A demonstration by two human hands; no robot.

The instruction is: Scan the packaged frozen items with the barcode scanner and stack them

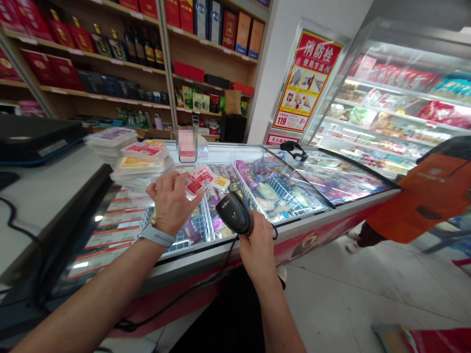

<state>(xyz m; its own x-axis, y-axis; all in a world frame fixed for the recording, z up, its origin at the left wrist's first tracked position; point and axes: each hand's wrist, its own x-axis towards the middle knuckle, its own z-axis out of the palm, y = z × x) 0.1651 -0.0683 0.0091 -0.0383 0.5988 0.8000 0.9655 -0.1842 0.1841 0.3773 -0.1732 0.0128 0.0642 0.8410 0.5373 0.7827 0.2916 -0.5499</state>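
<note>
The red-labelled pack (199,182) is held by the left hand (171,202), forward-left of the scanner (234,214), which is gripped by the right hand (260,245), head angled packward.

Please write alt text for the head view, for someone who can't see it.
The right hand holds a dark barcode scanner; the left hand, wearing a watch, holds a red-labelled pack over a glass-topped freezer. Stacked packs sit at left; a person in orange stands at right.

head view, looking forward and down, hands close
</note>
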